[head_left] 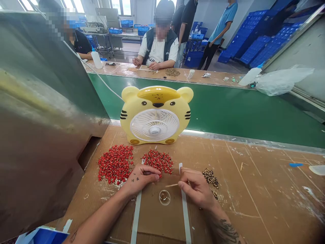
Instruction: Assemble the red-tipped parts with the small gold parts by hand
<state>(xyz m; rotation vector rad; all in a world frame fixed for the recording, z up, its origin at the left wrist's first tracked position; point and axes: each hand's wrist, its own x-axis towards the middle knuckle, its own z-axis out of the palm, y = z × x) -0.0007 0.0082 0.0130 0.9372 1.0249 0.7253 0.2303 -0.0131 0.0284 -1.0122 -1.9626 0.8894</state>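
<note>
On the brown cardboard-covered bench [254,189], at left, a broad heap of small red pieces [115,164]. Just right, a smaller heap of red pieces [158,161], with the left hand [142,178] at its near edge, fingers [156,175] curled; any grasp impossible to tell. Nearer, a small clear round dish [164,197]. Just beyond it, a thin pale stick [171,185], pinched at its right end by right hand [196,188] fingers.

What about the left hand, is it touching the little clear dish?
Apart. The head view shows bare cardboard between the left hand and the small clear dish.
</note>
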